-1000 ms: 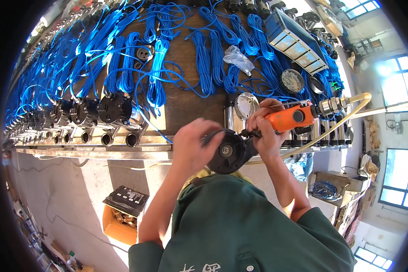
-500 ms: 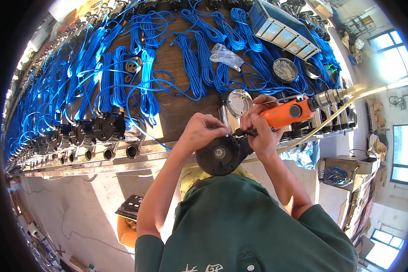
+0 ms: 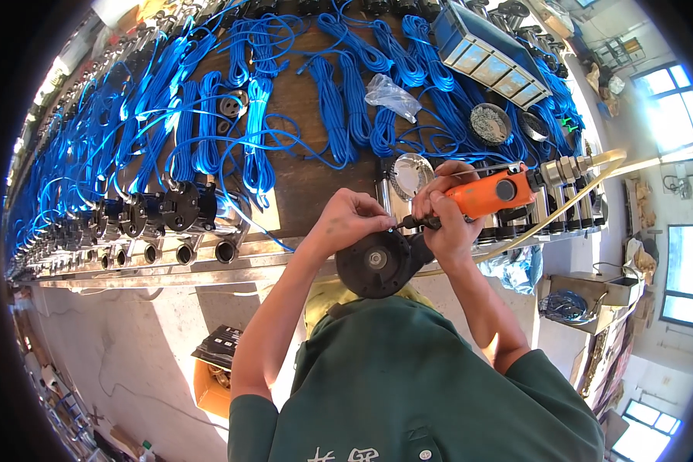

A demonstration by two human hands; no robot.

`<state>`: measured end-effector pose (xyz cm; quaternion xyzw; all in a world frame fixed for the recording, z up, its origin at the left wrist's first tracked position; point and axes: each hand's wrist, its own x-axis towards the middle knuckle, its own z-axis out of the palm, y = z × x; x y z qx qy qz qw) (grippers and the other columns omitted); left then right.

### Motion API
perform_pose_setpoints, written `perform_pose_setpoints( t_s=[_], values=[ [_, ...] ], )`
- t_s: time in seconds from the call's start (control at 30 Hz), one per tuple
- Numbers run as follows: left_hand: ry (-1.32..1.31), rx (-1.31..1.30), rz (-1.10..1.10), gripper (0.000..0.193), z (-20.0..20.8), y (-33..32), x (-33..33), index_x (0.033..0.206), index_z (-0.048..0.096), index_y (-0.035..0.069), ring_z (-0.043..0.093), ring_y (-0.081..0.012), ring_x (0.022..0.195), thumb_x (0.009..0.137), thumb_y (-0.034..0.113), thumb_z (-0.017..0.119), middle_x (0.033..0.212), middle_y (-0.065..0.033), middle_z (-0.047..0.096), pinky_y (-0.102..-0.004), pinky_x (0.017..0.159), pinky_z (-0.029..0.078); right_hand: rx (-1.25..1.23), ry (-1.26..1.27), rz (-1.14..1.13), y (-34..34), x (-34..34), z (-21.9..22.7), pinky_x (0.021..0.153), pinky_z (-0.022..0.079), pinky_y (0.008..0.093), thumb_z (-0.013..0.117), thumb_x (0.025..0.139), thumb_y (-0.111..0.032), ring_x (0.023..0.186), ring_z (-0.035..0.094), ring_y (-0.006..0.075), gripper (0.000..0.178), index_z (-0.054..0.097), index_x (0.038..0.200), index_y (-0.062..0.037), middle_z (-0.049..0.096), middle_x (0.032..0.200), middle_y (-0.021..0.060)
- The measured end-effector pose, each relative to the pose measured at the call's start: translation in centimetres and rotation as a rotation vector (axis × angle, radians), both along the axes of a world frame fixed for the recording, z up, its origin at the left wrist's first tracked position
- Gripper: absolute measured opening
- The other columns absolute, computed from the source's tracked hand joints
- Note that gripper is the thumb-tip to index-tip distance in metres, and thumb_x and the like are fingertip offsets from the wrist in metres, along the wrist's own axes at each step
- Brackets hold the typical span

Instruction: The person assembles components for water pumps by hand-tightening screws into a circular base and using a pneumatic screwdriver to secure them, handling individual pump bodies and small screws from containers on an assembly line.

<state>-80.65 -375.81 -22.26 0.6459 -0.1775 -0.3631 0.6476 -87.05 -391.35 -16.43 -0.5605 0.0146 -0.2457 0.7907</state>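
- My left hand (image 3: 348,223): fingertips pinched together, contents unclear.
- My right hand (image 3: 448,219): fingers gripping the orange driver (image 3: 481,197).
- Black round housing (image 3: 375,266): just below my left fingertips.
- Pale lettering (image 3: 362,455): green shirt (image 3: 431,369), below my fingers.

left hand (image 3: 352,223) pinching | right hand (image 3: 450,217) gripping | forearms (image 3: 273,319) angled inward

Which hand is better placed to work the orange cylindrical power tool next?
Probably the right: the right hand grips the orange cylindrical power tool, its black tip pointing left by the round black part. The left hand has its fingertips pinched together beside that tip.
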Motion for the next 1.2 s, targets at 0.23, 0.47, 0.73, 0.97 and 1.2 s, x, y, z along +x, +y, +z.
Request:
perform_pose_setpoints(
  t_s=[0.23,0.47,0.73,0.97,1.2],
  values=[
    [0.009,-0.020,-0.004,0.015,-0.4,-0.1,0.1,0.083,0.073,-0.002,0.060,-0.0075,0.068,0.077,0.011,0.075,0.072,-0.0036,0.067,-0.0239,0.063,0.047,0.003,0.007,0.010,0.0,0.0,-0.1,0.052,0.046,0.0281,0.051,0.079,0.001,0.050,0.048,0.0151,0.029,0.044,0.107,0.0046,0.049,0.063,0.0063],
    [0.016,0.065,0.075,0.015,-2.7,0.0,-0.5,0.084,0.071,-0.002,0.059,-0.0060,0.071,0.080,0.012,0.073,0.075,-0.0017,0.066,-0.0225,0.066,0.047,0.002,0.002,0.101,0.0,-0.3,0.0,0.055,0.047,0.0289,0.052,0.075,0.007,0.056,0.054,0.0162,0.022,0.049,0.096,0.0047,0.052,0.081,0.0100],
    [-0.271,0.186,0.621,0.028,-0.3,4.6,-7.8,0.105,0.060,-0.001,0.037,-0.0036,0.063,0.086,0.018,0.068,0.068,0.0053,0.043,-0.0196,0.057,0.031,-0.118,0.052,0.211,0.0,-0.8,-0.4,0.061,0.049,0.0286,0.056,0.075,0.006,0.063,0.060,0.0163,0.006,0.058,0.080,0.0029,0.053,0.099,0.0109],
    [-0.237,0.432,0.652,0.027,1.1,3.8,-12.4,0.089,0.060,-0.002,0.031,-0.0069,0.056,0.082,0.022,0.071,0.059,0.0039,0.034,-0.0249,0.049,0.025,-0.479,-0.010,0.217,0.4,-0.8,-0.6,0.057,0.048,0.0288,0.050,0.076,0.008,0.059,0.054,0.0158,0.030,0.040,0.103,0.0006,0.051,0.073,0.0090],
    [-0.236,0.355,0.706,0.025,-2.2,4.0,-12.7,0.072,0.056,-0.001,0.030,-0.0027,0.054,0.082,0.016,0.072,0.057,0.0073,0.039,-0.0223,0.048,0.023,-0.598,-0.026,0.214,0.4,-0.6,-1.0,0.056,0.048,0.0289,0.052,0.077,0.008,0.061,0.055,0.0152,0.031,0.039,0.104,-0.0010,0.050,0.077,0.0084]
  ],
)
